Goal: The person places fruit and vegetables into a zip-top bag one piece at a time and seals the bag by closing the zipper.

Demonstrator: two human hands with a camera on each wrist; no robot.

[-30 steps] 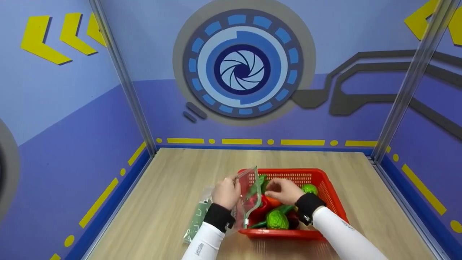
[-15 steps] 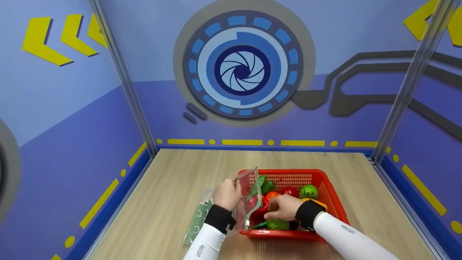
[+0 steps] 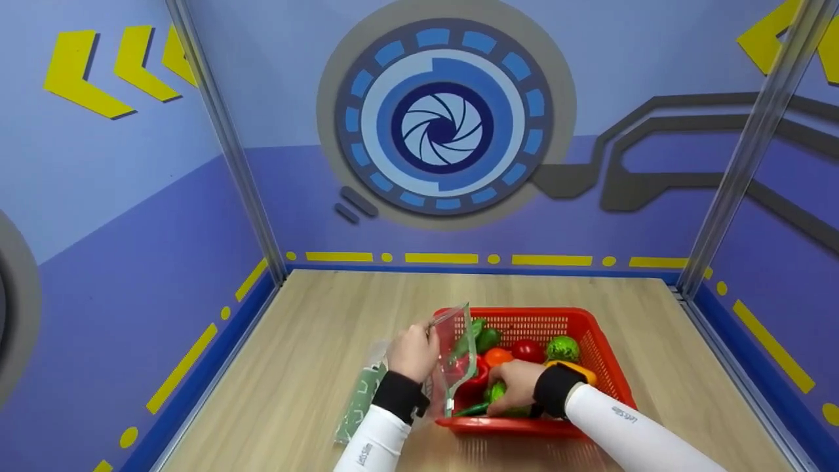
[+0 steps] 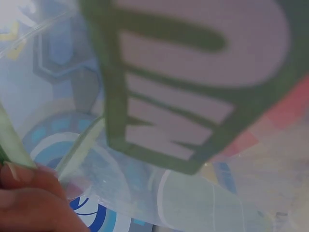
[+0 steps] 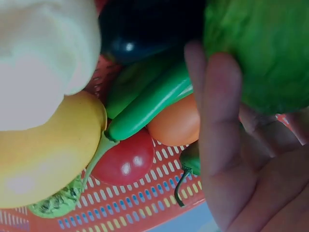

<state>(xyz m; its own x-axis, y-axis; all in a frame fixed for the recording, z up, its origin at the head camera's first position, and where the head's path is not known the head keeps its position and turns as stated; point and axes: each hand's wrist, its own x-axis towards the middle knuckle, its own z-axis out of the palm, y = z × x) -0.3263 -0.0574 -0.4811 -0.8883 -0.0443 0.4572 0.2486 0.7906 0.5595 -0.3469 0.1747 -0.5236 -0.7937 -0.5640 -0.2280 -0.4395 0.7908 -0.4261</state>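
Observation:
My left hand (image 3: 413, 352) grips the rim of a clear zip bag (image 3: 452, 354) with a green edge, held with its mouth spread over the basket's left side. The left wrist view shows the bag's printed film (image 4: 154, 87) up close, with my fingers pinching the edge at lower left. My right hand (image 3: 518, 385) is down in the red basket (image 3: 524, 427), fingers curled round a green, wrinkled cabbage (image 5: 260, 58). Beside that hand lie a red bell pepper (image 3: 480, 372), a long green chili pepper (image 3: 472, 410) and an orange round vegetable (image 3: 498, 356).
Also in the basket are a red tomato-like ball (image 3: 527, 350), a second green cabbage (image 3: 562, 349), a yellow vegetable (image 5: 48, 150), a dark glossy eggplant (image 5: 149, 29) and a white vegetable (image 5: 43, 58). Another green-printed bag (image 3: 360, 400) lies on the wooden table (image 3: 314, 328) at left.
My right hand has come down and toward the basket's front, from over the orange vegetable onto the cabbage, and its fingers have closed round it. The left hand and bag stay about still.

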